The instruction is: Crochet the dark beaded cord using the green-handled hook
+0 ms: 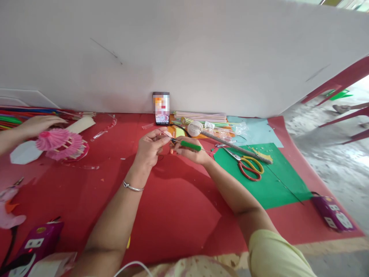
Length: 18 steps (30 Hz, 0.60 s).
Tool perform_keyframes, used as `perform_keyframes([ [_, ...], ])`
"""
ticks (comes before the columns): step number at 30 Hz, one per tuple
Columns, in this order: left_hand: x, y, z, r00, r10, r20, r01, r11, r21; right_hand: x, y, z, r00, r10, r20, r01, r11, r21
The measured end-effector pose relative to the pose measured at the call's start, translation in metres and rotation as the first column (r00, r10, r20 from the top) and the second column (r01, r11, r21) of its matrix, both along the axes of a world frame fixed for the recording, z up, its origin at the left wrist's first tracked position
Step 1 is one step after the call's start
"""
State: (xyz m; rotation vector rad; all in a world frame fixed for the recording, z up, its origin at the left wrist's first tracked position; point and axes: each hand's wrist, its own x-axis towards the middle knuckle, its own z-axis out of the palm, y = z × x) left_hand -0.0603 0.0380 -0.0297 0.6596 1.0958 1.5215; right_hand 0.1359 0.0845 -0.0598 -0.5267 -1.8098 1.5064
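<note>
My left hand [151, 147] is raised over the red table, fingers pinched on a thin reddish strand beside a small pinkish piece. Close to its fingertips, my right hand [188, 154] is closed around a green-handled tool [190, 145]. The tool's dark metal head reaches toward the left fingers; it looks like small pliers, though its jaws are too small to make out. Behind the hands a phone [161, 109] leans against the white wall. To the right, a pair of scissors [247, 165] with a red and a yellow handle lies on a green sheet [276, 188].
A hammer-like stick with a pale round head [195, 128] lies behind my right hand, near pale sticks [201, 116]. Another person's hand [49, 125] is at the left, by a pink pleated paper craft [62, 142]. Purple power strips [333, 212] stand at both sides.
</note>
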Motion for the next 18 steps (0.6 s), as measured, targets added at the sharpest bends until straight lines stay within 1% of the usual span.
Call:
perform_keyframes([
  [2,-0.002,0.000,0.002,0.999,0.002,0.039,-0.001,1.000,-0.008,0.004,0.006,-0.007,0.998,0.055,-0.022,-0.055,0.998,0.003],
  [3,-0.003,-0.001,0.003,0.999,0.006,0.054,-0.005,1.000,-0.011,0.005,0.011,-0.011,0.998,0.051,-0.028,-0.051,0.999,0.003],
  [4,-0.004,-0.001,0.004,0.998,0.011,0.066,-0.010,1.000,-0.013,0.005,0.017,-0.014,1.000,0.016,-0.018,-0.016,1.000,0.015],
  [5,-0.004,-0.001,0.004,0.997,0.013,0.078,-0.012,1.000,-0.014,0.003,0.024,-0.017,0.999,-0.044,0.018,0.043,0.996,0.074],
  [6,-0.004,0.000,0.005,0.996,0.013,0.090,-0.012,1.000,-0.013,0.000,0.031,-0.018,0.989,-0.111,0.096,0.092,0.979,0.181],
  [7,-0.004,0.000,0.005,0.995,0.011,0.101,-0.010,1.000,-0.010,-0.005,0.038,-0.017,0.957,-0.204,0.205,0.133,0.941,0.312],
  [8,-0.004,0.000,0.005,0.994,0.009,0.110,-0.008,1.000,-0.006,-0.012,0.045,-0.015,0.878,-0.341,0.337,0.168,0.878,0.449],
  [9,-0.003,0.000,0.004,0.993,0.007,0.116,-0.006,1.000,-0.003,-0.020,0.052,-0.012,0.754,-0.455,0.474,0.138,0.815,0.563],
  [10,-0.003,0.001,0.004,0.993,0.006,0.121,-0.006,1.000,-0.002,-0.029,0.059,-0.008,0.605,-0.545,0.580,0.075,0.764,0.640],
  [11,-0.002,0.001,0.004,0.992,0.008,0.124,-0.008,1.000,-0.002,-0.040,0.066,-0.004,0.469,-0.594,0.653,0.000,0.740,0.673],
  [12,-0.002,0.001,0.004,0.992,0.013,0.125,-0.013,1.000,-0.004,-0.051,0.073,0.000,0.364,-0.606,0.707,-0.069,0.739,0.670],
  [13,-0.002,0.001,0.004,0.992,0.019,0.124,-0.018,1.000,-0.006,-0.062,0.080,0.002,0.293,-0.613,0.734,-0.116,0.739,0.664],
  [14,-0.002,0.001,0.004,0.992,0.026,0.123,-0.025,1.000,-0.007,-0.073,0.088,0.004,0.266,-0.620,0.738,-0.157,0.728,0.668],
  [15,-0.002,0.001,0.005,0.992,0.032,0.123,-0.031,0.999,-0.007,-0.082,0.096,0.005,0.262,-0.636,0.726,-0.181,0.706,0.685],
  [18,-0.003,0.001,0.005,0.991,0.040,0.130,-0.041,0.999,0.003,-0.103,0.114,0.003,0.242,-0.634,0.734,-0.197,0.709,0.677],
])
